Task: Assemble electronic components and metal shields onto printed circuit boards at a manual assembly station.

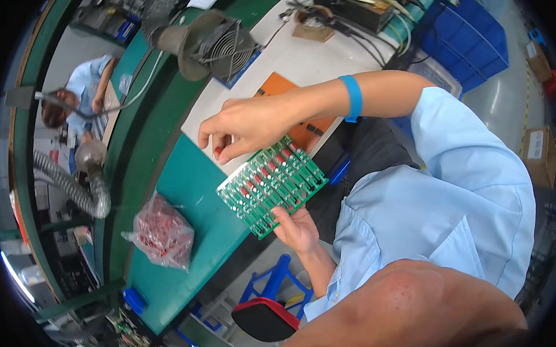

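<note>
Green bench [187,197], grey floor [501,99]; left grip [297,230] holding circuitboard [276,187], right grip [248,125] pinching red part [218,151].

I get a bright, fairly even view over the desk [164,299], and the board [271,189] reads reasonably crisp, with small glints on it. The bag [163,233] catches pale glare along its folds. At the lower left, a lamp [18,277] burns out to white. Deep shadow fills the space under the desk. My fisheye bows straight edges, black swallows the corners, and small background details toward the rim turn soft.
</note>
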A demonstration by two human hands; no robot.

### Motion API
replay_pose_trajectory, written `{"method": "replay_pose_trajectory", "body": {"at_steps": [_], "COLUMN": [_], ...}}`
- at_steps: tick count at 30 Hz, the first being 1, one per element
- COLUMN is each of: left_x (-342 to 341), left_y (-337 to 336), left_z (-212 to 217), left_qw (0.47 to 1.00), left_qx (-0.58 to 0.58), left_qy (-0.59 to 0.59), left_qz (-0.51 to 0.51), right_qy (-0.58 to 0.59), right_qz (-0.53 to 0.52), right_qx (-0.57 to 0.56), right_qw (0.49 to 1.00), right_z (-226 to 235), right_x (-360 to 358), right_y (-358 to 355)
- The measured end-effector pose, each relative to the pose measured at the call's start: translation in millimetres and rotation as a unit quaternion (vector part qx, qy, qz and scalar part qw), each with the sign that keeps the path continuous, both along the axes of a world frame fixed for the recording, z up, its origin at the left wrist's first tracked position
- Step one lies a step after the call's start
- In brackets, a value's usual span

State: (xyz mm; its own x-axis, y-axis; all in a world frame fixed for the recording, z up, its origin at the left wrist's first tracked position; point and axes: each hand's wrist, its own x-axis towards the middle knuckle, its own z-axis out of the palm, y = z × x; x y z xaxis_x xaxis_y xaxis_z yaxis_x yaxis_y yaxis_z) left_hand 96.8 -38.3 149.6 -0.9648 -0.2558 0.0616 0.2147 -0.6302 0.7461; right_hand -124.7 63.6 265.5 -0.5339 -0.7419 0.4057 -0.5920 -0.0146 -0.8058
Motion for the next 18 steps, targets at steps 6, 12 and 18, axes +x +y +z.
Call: {"method": "replay_pose_trajectory", "body": {"at_steps": [6, 12, 18], "left_x": [-9, -4, -7], "left_y": [7, 3, 8], "left_z": [-9, -8, -2], "left_qw": [1.0, 0.996, 0.994], "left_qx": [0.013, -0.045, -0.091], "left_qy": [-0.002, -0.068, -0.053], "left_qz": [0.022, 0.036, 0.005], "right_qy": [0.062, 0.084, 0.136], "right_qz": [-0.006, 0.019, 0.017], "right_qx": [0.04, 0.04, 0.054], "right_qw": [0.997, 0.995, 0.989], "right_z": [18, 10, 0], "right_x": [21, 51, 56], "right_y": [6, -16, -22]}}
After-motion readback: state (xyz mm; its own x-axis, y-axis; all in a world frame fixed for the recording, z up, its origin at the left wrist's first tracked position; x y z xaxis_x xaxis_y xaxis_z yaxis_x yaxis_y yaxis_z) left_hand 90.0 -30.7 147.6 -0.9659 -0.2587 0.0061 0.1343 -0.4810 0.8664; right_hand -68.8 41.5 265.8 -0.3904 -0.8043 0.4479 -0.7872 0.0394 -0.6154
